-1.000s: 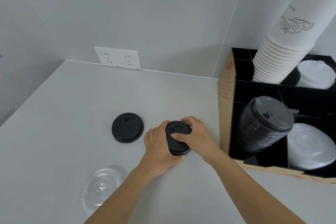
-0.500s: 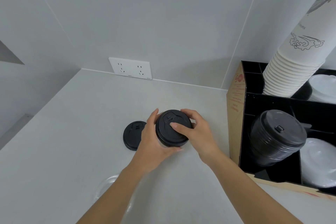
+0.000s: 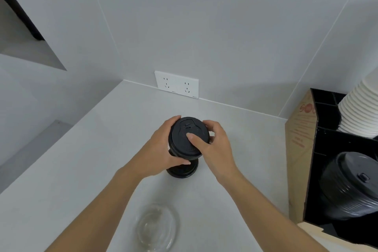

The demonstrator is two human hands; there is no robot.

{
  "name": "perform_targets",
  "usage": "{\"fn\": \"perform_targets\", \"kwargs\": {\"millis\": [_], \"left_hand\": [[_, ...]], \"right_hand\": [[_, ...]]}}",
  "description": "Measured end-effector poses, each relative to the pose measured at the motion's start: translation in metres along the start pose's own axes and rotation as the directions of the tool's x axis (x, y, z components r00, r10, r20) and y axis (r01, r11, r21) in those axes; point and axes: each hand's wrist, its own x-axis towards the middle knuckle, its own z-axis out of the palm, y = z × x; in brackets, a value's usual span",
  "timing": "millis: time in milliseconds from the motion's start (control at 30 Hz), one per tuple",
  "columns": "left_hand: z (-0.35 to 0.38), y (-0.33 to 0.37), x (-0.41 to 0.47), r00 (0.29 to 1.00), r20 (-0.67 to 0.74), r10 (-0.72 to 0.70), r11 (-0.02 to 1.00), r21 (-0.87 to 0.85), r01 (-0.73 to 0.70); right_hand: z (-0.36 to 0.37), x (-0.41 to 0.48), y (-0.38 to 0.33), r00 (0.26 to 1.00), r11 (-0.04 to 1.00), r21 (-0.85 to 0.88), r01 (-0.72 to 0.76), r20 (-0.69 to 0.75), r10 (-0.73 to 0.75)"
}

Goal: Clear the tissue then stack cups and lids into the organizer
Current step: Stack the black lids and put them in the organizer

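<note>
A short stack of black lids is held above the counter between both hands. My left hand wraps its left side, with the thumb under the rim. My right hand grips the right side and its thumb presses on the top lid. Directly below the stack, another black lid lies flat on the white counter, partly hidden by my hands. A clear plastic lid rests on the counter near the front. The organizer stands at the right edge.
The organizer's dark compartments hold a tilted stack of black lids and a tall stack of white paper cups. A white double wall socket sits on the back wall just above the counter. A recess opens in the left wall.
Both hands lifted the black lid stack off the counter and carried it left, over the loose black lid. The view tilted up and shifted left, so less of the organizer shows.
</note>
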Motion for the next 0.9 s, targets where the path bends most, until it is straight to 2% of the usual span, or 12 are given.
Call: {"fn": "perform_targets", "kwargs": {"millis": [167,400,733,800,900], "left_hand": [[-0.006,-0.024,0.005,0.99,0.14,-0.023,0.999,0.033,0.018],[0.006,-0.056,0.006,0.981,0.184,-0.069,0.998,-0.001,0.07],[0.01,-0.072,0.012,0.969,0.208,-0.134,0.99,0.058,0.125],[0.007,-0.074,0.008,0.95,0.245,-0.191,0.981,0.075,0.178],[0.01,-0.077,0.009,0.935,0.216,-0.281,0.938,-0.143,0.315]], "right_hand": [[0.009,-0.004,0.02,0.998,0.995,-0.079,-0.057,0.027,0.06],[0.02,-0.002,0.044,0.988,0.968,-0.211,-0.137,0.036,0.148],[0.025,0.007,0.058,0.971,0.946,-0.242,-0.216,0.053,0.235],[0.026,0.009,0.058,0.969,0.944,-0.247,-0.219,0.055,0.239],[0.025,0.009,0.055,0.969,0.943,-0.258,-0.21,0.073,0.235]]}}
